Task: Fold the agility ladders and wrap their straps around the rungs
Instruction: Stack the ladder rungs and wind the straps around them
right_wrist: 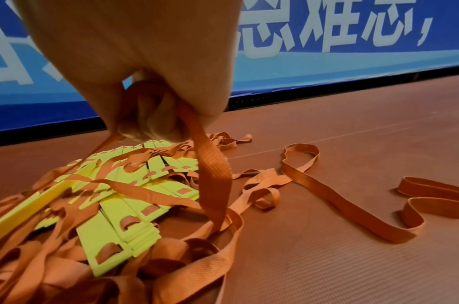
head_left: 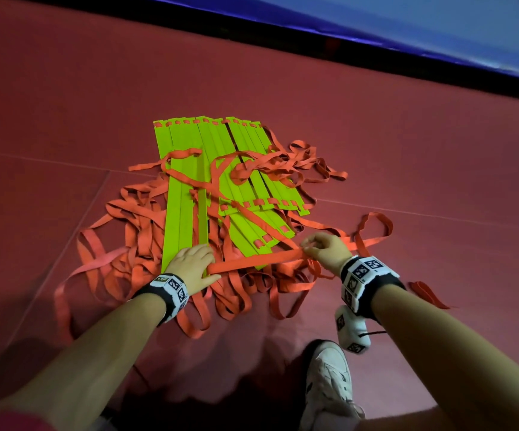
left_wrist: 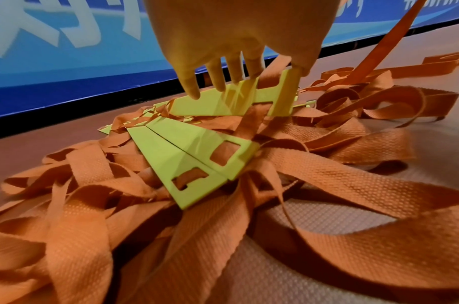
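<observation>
A pile of lime-green rungs (head_left: 186, 169) lies on the red mat, tangled in orange straps (head_left: 133, 244). My left hand (head_left: 193, 264) sits at the pile's near end. In the left wrist view its fingers (left_wrist: 220, 76) and thumb hold raised rung ends (left_wrist: 285, 94), one of them on edge. Just right of the pile, my right hand (head_left: 323, 248) pinches a strap (head_left: 258, 261) that runs taut across to the left hand. In the right wrist view that hand (right_wrist: 150, 115) is curled round the strap (right_wrist: 212, 174), which hangs down beside the rungs (right_wrist: 114, 216).
A blue banner wall (head_left: 407, 32) with a black base runs along the far side of the mat (head_left: 65, 104). My white shoe (head_left: 329, 387) stands near the right forearm. A loose strap loop (head_left: 429, 293) lies to the right.
</observation>
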Available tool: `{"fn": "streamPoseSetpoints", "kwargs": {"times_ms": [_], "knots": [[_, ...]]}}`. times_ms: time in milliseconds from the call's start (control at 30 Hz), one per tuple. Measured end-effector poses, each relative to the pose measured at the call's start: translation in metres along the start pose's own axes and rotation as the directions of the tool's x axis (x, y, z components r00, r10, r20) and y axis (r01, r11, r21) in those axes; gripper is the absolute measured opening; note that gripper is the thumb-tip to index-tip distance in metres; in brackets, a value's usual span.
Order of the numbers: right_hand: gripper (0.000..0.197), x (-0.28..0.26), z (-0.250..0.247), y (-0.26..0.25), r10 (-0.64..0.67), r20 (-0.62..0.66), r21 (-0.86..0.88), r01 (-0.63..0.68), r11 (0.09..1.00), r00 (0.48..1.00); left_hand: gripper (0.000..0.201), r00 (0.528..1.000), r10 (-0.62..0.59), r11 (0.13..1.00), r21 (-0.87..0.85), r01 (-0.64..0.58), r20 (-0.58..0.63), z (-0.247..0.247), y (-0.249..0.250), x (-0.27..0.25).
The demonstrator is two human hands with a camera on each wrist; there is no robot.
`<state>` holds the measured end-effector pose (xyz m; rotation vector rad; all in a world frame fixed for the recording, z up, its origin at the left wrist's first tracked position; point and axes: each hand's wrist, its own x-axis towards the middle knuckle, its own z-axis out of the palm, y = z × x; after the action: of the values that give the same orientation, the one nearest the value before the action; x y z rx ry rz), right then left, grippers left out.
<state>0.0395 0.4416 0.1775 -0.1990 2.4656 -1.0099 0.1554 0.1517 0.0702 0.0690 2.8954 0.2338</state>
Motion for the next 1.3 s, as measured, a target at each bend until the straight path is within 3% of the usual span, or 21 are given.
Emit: {"fn": "streamPoseSetpoints", "kwargs": {"times_ms": [67,167,267,333,433,533,700,800,900,1000,1100,1233,1300], "knots": [[0.023,-0.004,-0.002,0.005,-0.007,0.001,-0.005,0.007,1.0,1.0,0.059,1.0,-0.016,1.0,0.001,0.016,0.014,0.0,0.0,-0.003],[0.022,-0.006,-0.003,0.012,-0.018,-0.018,-0.027,0.018,0.999,1.0,0.089,1.0,0.0,0.999,-0.04,0.001,0.004,-0.002,0.0,-0.005],[0.023,-0.004,-0.004,0.015,-0.007,-0.056,-0.057,0.003,0.998,0.998,0.095,1.0,-0.001,0.999,-0.046,0.002,0.013,0.0,-0.001,-0.007],[0.021,-0.002,-0.007,0.017,-0.001,-0.102,-0.098,-0.009,0.995,0.995,0.088,1.0,-0.014,0.998,-0.053,0.015,0.025,0.002,-0.002,-0.008],[0.022,0.003,-0.013,0.021,0.014,-0.153,-0.135,-0.035,0.99,0.988,0.055,0.998,-0.04,0.999,-0.019,0.041,0.057,0.007,-0.006,-0.013],[0.024,0.009,-0.01,0.024,0.021,-0.164,-0.193,-0.053,0.98,0.986,0.049,0.997,-0.042,0.999,-0.025,0.044,0.063,0.009,-0.008,-0.017],[0.024,0.024,0.009,0.025,0.113,-0.096,-0.306,-0.138,0.942,0.989,0.051,0.988,-0.065,0.994,-0.075,0.076,0.141,0.017,-0.012,-0.018],[0.025,0.037,0.031,0.022,0.16,-0.004,-0.398,-0.149,0.905,0.987,0.05,0.973,-0.102,0.952,-0.265,0.156,0.206,0.013,-0.01,-0.01],[0.028,0.053,0.063,0.012,0.202,0.136,-0.496,-0.109,0.861,0.97,0.045,0.967,-0.217,0.857,-0.448,0.255,0.136,0.002,-0.014,0.008],[0.036,0.077,0.088,-0.01,0.112,0.136,-0.511,-0.027,0.859,0.984,0.042,0.927,-0.374,0.777,-0.533,0.335,0.038,-0.01,-0.027,0.027],[0.04,0.114,0.113,-0.042,-0.04,0.136,-0.539,0.108,0.835,0.99,0.043,0.848,-0.53,0.67,-0.608,0.427,0.012,-0.017,-0.05,0.048],[0.046,0.167,0.141,-0.087,-0.247,0.107,-0.632,0.258,0.731,0.963,0.051,0.7,-0.703,0.477,-0.647,0.595,0.126,-0.01,-0.078,0.075],[0.05,0.191,0.155,-0.099,-0.291,0.154,-0.633,0.32,0.705,0.944,0.056,0.66,-0.733,0.405,-0.672,0.62,0.166,-0.003,-0.086,0.086]]}}
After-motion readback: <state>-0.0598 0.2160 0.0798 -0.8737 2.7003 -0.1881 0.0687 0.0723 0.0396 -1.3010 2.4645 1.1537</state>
